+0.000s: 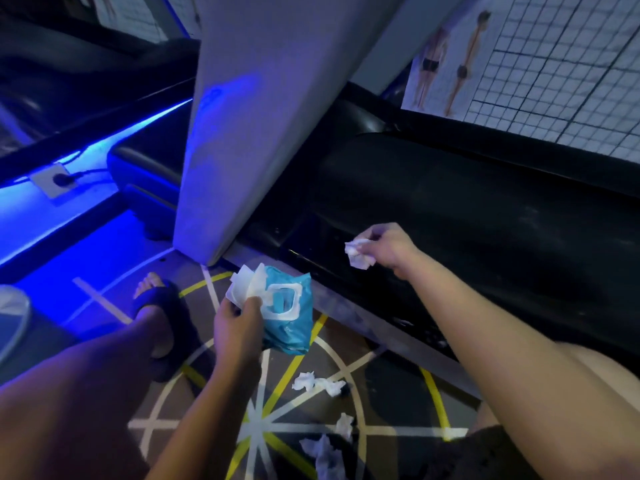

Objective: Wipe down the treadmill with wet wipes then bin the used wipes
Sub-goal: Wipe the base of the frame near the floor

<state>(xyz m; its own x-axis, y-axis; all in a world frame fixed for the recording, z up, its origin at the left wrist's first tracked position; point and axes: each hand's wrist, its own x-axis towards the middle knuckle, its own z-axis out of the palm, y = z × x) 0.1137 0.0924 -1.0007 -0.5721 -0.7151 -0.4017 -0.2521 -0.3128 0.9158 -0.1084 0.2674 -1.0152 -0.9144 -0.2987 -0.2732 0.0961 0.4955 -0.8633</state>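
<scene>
Treadmill (467, 216): black deck runs diagonally across the right half of the view, with one grey upright (263, 116) rising from its near edge.

Wipes in the hands: 2.
- One crumpled wipe (360, 255), white and balled, held in the air just over the deck's near edge. The right hand (389, 247) pinches it between thumb and curled fingertips. I cannot tell whether the wipe touches the deck.
- One fresh wipe (246, 285), flat and partly unfolded, stands out of the wipes pack (294, 327).

Wipes pack: 1, teal soft pack with a white flap frame on its face, open. It is held above the floor, just beside the foot of the upright. The left hand (237, 325) grips its left end, fingers curled round it and thumb pressed on the base of the fresh wipe — both are held in the one grasp.

Used wipes on the floor, near the deck and below the pack: 4 crumpled pieces by my count. Two lie touching, first wipe (304, 381) and second wipe (334, 388); they may be a single piece, I cannot tell. A third wipe (344, 426) lies apart, nearer the camera. A fourth wipe (323, 455), the largest, lies nearest of all.

Surroundings: patterned floor (207, 403) with yellow and white lines crossing at one point. One foot in a dark slipper (162, 306) rests left of the pack. One wall socket (55, 181) has a black plug in it — blue light falls all round it. One poster (446, 64) with two standing figures hangs on a gridded wall behind the treadmill.
</scene>
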